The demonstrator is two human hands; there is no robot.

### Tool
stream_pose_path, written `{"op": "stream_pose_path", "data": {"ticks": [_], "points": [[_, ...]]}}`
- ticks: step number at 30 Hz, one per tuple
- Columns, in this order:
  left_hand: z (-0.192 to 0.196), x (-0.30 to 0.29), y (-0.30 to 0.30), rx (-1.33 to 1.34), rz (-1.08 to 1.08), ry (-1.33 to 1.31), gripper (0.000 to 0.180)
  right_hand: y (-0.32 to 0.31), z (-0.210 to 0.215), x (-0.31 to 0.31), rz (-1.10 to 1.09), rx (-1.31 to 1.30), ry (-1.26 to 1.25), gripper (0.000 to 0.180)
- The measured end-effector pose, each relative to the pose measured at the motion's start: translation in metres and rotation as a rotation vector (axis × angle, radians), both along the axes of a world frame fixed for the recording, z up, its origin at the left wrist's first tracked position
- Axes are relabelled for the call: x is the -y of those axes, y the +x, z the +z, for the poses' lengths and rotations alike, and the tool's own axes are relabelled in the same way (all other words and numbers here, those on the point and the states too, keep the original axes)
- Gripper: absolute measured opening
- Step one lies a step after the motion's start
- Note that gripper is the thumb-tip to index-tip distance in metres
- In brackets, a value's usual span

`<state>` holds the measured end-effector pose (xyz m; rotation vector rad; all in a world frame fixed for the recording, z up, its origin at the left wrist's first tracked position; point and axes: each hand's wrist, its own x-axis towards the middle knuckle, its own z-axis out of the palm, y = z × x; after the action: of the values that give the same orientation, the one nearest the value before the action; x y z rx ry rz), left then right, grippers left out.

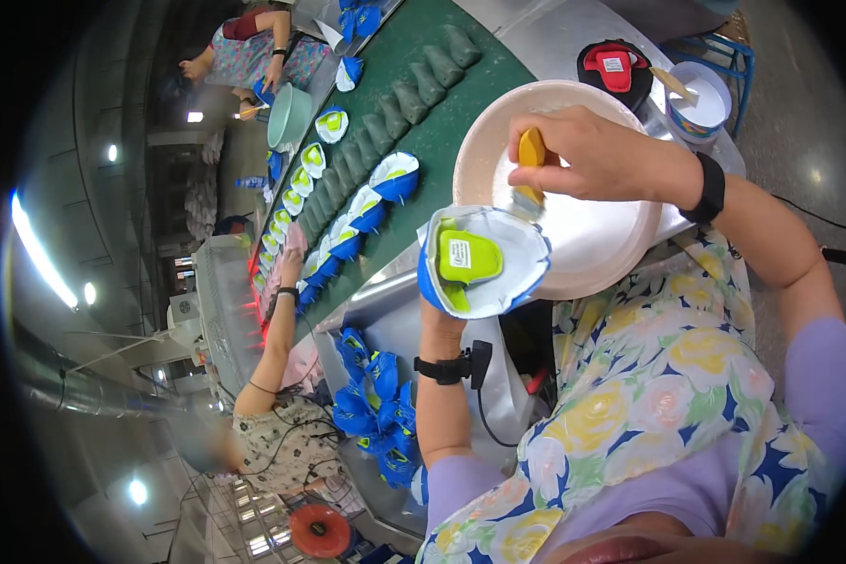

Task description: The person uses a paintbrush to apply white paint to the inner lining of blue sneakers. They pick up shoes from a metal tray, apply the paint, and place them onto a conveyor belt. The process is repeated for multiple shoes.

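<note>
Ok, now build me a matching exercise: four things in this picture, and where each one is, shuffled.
1. Yellow-handled brush
2. Blue-and-white shoe upper with lime tongue
3. Pale basin
4. Row of dark grey pieces

A. On the green surface
B. At the left hand, hiding most of it
C. Beneath the right hand
D. Gripped in the right hand

Pairs: 1-D, 2-B, 3-C, 4-A
</note>
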<state>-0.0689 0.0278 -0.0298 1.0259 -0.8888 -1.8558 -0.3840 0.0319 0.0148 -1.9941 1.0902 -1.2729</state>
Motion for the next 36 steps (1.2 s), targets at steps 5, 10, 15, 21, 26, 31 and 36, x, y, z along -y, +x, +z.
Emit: {"op": "stream_pose_path", "data": {"ticks": [5,10,15,21,26,31,36], "points": [[0.010,0.010,-0.015,0.115,-0.015,-0.066,0.047,0.022,0.000,0.004,0.120,-0.058,-0.324,0.017],[0.005,0.035,-0.006,0.156,0.147,-0.254,0.049,0.000,-0.007,0.000,0.095,-0.113,-0.142,0.018],[-0.041,0.121,0.032,0.226,0.383,-0.110,0.014,-0.020,-0.031,-0.015,-0.090,0.136,-0.082,0.018],[-0.126,0.226,0.022,0.281,0.311,-0.234,0.041,-0.013,-0.068,-0.034,-0.125,0.140,0.153,0.019],[-0.158,0.245,0.012,0.735,0.414,-0.086,0.065,-0.004,-0.082,-0.034,-0.187,0.133,0.166,0.020],[-0.147,0.184,0.078,1.501,0.419,-0.944,0.064,-0.007,-0.097,-0.039,-0.163,0.214,0.298,0.015],[-0.099,0.090,0.175,1.285,0.160,-0.585,0.021,-0.001,-0.090,-0.041,-0.179,0.315,0.415,0.014]]}}
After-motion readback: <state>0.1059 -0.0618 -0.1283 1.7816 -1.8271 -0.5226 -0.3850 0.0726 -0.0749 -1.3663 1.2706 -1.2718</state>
